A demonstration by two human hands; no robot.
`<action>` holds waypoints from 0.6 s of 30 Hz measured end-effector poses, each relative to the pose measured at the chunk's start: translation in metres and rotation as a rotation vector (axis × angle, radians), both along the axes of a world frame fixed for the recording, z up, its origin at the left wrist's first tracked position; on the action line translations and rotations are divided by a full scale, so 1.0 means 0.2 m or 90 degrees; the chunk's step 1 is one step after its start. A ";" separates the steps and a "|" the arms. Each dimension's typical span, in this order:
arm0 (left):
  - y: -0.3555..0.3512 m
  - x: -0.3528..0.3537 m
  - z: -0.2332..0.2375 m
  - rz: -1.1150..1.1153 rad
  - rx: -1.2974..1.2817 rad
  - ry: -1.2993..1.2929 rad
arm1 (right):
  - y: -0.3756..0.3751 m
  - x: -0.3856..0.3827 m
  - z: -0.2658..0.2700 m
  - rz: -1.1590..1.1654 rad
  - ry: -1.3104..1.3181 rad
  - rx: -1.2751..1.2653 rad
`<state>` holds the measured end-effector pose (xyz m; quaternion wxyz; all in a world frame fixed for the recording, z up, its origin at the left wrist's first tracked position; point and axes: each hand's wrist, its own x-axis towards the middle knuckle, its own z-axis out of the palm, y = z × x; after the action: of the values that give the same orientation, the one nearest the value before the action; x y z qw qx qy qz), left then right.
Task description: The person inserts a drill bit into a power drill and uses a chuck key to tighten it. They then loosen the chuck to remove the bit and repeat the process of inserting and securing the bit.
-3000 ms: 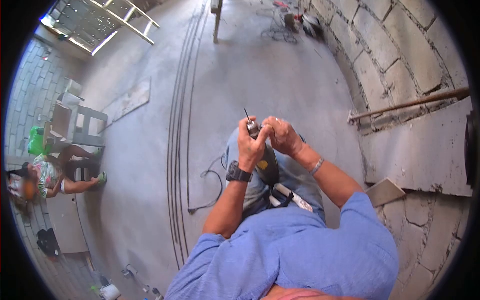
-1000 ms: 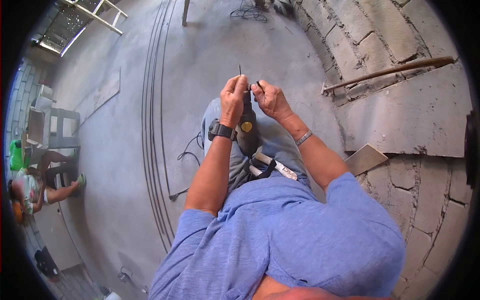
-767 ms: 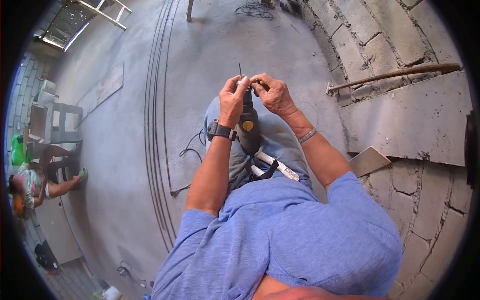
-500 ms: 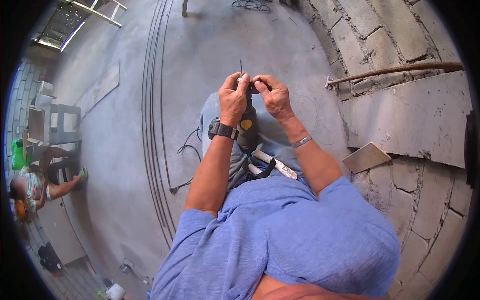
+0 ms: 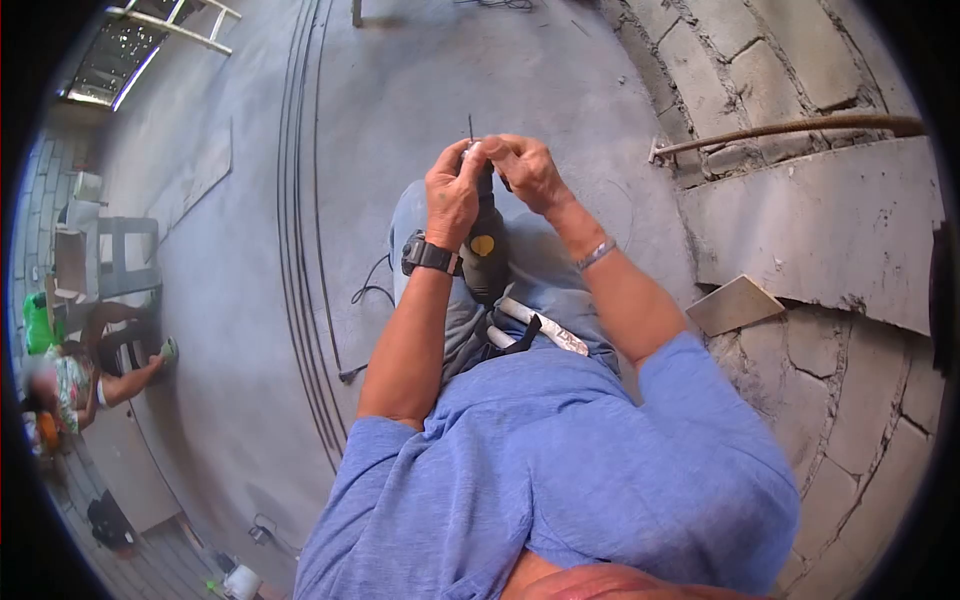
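A dark power drill [image 5: 485,268] with a yellow round mark lies between my knees, pointing away from me. A thin drill bit [image 5: 470,126] sticks out of its front end. My left hand [image 5: 452,198] is closed around the chuck, thumb and fingers pinching near the base of the bit. Right beside it, my right hand [image 5: 530,178] is closed with its fingers against the chuck. A small dark piece shows under those fingers, too hidden to name. Pale handles [image 5: 550,330] stick up at my waist.
Long thin metal rods [image 5: 290,200] lie along the floor to the left, near a black cord [image 5: 372,288]. A person [image 5: 85,385] sits at far left beside a grey stool [image 5: 128,258]. On the right are a block wall, a rusty bar [image 5: 790,135] and a loose tile [image 5: 737,305].
My right hand has turned and come in closer over the chuck, against my left fingers. Both hands and the drill have shifted slightly left in view.
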<state>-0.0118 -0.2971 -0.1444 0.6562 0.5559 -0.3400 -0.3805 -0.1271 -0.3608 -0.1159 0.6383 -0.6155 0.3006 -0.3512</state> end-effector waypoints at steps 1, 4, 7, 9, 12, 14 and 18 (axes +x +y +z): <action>-0.01 0.00 -0.02 0.007 0.000 -0.013 | -0.02 0.00 0.05 -0.008 0.000 -0.002; 0.00 0.05 -0.03 0.002 0.008 0.033 | -0.03 0.08 0.05 0.098 0.084 0.038; 0.03 0.03 0.00 0.035 0.005 0.019 | 0.06 0.07 0.00 -0.070 0.108 -0.152; 0.04 -0.01 0.02 0.009 -0.009 -0.048 | 0.08 0.03 -0.04 -0.080 0.062 -0.143; 0.00 -0.01 0.01 -0.011 -0.010 0.003 | 0.01 -0.02 0.05 0.035 0.093 -0.013; 0.02 0.02 0.01 -0.023 -0.001 0.036 | 0.01 0.03 0.09 0.053 0.140 -0.081; 0.04 0.00 0.02 0.023 -0.031 -0.044 | 0.07 -0.03 0.02 -0.023 0.101 -0.329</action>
<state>-0.0127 -0.2887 -0.1401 0.6642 0.5584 -0.3616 -0.3409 -0.1339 -0.3476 -0.1112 0.4282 -0.7780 0.2611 -0.3784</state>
